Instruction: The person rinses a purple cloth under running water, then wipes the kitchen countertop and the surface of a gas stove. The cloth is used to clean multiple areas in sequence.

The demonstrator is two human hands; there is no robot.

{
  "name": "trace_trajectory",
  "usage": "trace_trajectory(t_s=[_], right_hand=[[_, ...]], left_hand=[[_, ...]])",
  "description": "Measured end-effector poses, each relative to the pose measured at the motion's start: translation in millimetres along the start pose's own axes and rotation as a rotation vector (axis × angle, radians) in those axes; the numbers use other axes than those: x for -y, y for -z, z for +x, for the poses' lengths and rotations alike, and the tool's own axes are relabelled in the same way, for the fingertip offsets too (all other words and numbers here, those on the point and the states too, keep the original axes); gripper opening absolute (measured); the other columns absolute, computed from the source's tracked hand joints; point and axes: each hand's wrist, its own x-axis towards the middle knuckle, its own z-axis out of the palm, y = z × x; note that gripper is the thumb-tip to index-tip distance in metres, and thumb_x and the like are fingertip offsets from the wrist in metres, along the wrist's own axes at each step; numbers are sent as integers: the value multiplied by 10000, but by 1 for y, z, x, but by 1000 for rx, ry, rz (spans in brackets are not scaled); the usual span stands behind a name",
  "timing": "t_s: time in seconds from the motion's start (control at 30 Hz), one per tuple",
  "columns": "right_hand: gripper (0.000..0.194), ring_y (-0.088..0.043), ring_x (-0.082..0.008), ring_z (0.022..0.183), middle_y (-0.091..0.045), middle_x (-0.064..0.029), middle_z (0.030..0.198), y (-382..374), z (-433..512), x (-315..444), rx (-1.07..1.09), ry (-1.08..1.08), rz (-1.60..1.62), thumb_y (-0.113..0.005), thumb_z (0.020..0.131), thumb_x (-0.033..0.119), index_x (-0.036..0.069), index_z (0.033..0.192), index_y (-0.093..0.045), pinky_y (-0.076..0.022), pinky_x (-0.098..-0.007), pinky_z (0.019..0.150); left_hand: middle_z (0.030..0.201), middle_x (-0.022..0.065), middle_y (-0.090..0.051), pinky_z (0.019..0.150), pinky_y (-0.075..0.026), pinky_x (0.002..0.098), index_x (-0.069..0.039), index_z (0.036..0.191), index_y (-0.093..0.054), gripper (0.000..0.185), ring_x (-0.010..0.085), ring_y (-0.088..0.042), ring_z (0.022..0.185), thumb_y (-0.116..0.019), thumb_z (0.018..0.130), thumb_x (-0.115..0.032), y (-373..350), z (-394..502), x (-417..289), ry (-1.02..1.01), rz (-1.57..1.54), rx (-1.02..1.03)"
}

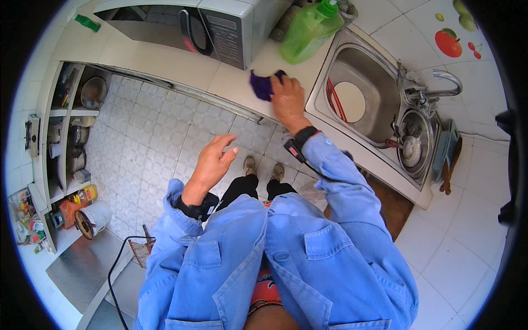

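My right hand point(288, 99) holds a dark purple cloth point(262, 84) against the pale countertop point(231, 78), between the microwave and the sink. The cloth lies bunched, partly under my fingers. My left hand point(214, 159) hangs in the air over the tiled floor, fingers apart, holding nothing. Just beyond the right hand stands a green plastic pump bottle point(307, 35). To its left is a microwave oven point(218, 33) with a dark door and a curved handle.
A steel sink point(379, 90) at right holds a white round item point(349, 102) and red sticks; its smaller basin holds a strainer ladle point(411, 150). A curved faucet point(447, 82) rises behind. Open shelves point(62, 152) with pots stand at left. A black cable point(112, 268) hangs at lower left.
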Motion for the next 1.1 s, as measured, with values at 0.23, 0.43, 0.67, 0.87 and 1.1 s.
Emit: trace_trajectory(t_s=[0.23,0.43,0.67,0.87,1.1], right_hand=[[558,-522,-358,1134,-588,-141,1241,-28,58,14,-154,-11,-80,-753,723,182,135,1258,-601,-449,-496,889],[400,-540,-324,1120,-606,-103,1202,-15,50,-10,86,92,-132,-705,742,179,121,1132,-642,-446,-478,879],[205,-570,-318,915,-613,-122,943,-60,70,0,93,20,-33,-627,731,137,110,934,-642,-460,-480,702],[457,-540,-342,1064,-589,-136,1172,-40,12,24,-62,60,120,-736,650,140,107,1096,-638,-454,-461,822],[350,-532,-359,1086,-599,-175,1192,-38,10,53,-133,-133,68,-614,742,107,71,1086,-666,-461,-439,805]], left_hand=[[1126,172,-638,838,-521,376,-12,1198,-621,326,324,-637,1013,-641,910,-165,2,-6,22,52,-34,-55],[1131,177,-638,850,-516,393,-16,1190,-617,320,347,-630,1015,-637,906,-161,1,-7,25,44,23,-116],[1172,182,-628,821,-534,384,-20,1181,-628,285,343,-644,998,-628,921,-136,8,-13,26,130,84,-161],[1150,150,-651,843,-539,336,-23,1216,-629,294,247,-655,1040,-622,937,-115,5,-6,34,171,-16,-86],[1162,140,-647,883,-519,332,-16,1244,-618,312,240,-642,1075,-601,949,-119,47,28,56,97,-2,63]])
